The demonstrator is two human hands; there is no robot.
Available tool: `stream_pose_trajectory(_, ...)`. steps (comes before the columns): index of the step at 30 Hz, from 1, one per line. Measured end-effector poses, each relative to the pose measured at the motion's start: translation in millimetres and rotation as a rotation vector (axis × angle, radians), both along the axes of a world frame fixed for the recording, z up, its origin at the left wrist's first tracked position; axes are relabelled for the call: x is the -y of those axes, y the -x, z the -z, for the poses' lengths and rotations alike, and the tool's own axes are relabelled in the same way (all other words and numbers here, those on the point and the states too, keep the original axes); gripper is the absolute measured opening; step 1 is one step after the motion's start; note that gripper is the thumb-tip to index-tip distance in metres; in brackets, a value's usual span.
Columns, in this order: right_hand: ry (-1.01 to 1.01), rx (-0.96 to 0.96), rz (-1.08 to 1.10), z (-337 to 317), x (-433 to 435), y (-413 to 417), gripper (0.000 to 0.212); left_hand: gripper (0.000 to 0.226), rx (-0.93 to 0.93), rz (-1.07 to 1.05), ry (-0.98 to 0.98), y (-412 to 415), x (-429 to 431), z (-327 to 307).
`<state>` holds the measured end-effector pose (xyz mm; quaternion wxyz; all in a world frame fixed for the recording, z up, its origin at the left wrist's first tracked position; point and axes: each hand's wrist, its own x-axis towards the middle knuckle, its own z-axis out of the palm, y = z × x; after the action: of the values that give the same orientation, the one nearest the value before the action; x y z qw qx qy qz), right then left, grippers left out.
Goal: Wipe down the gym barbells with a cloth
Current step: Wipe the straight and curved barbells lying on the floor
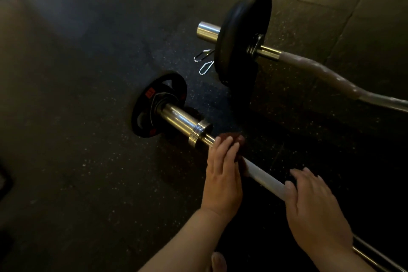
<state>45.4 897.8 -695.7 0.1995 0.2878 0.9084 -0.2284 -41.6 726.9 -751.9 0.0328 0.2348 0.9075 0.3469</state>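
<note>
Barbell (265, 178) on floor (88, 161), 2 hands on shaft.
L hand (223, 172) fingers straight, together, pressing cloth (235, 139) under fingertips; R hand (315, 205) fingers spread, flat on shaft. Best: wrap cloth round shaft.

Near barbell (265, 178): straight, small black plate (141, 117), on floor (88, 161).
Far barbell (320, 70): curved, large black plate (240, 37).
Cloth (240, 140): reddish-brown, bunched on near barbell.
</note>
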Motion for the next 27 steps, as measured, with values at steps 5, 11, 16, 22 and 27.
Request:
stream_pose_trajectory(5,-0.009,-0.014,-0.033,7.1,-2.7,-0.7,0.079,0.043,-0.046,0.089,0.093,51.3,12.4,-11.6)
stream_pose_trajectory(11,-0.042,-0.021,-0.028,10.1,-0.2,-3.3,0.082,0.042,-0.049,-0.078,-0.085,27.2,9.6,3.4)
stream_pose_trajectory(16,-0.021,-0.036,-0.021,6.5,1.7,-6.2,0.078,0.037,-0.084,-0.112,-0.114,26.3,4.8,10.6)
stream_pose_trajectory(22,0.004,-0.023,0.001,9.1,-3.8,-2.9,0.062,0.035,0.098,-0.193,-0.145,29.6,-7.1,-7.4)
stream_pose_trajectory(27,-0.040,-0.004,-0.036,15.5,-3.7,-3.2,0.077,0.041,-0.015,0.191,0.087,-24.6,-29.2,-15.2)
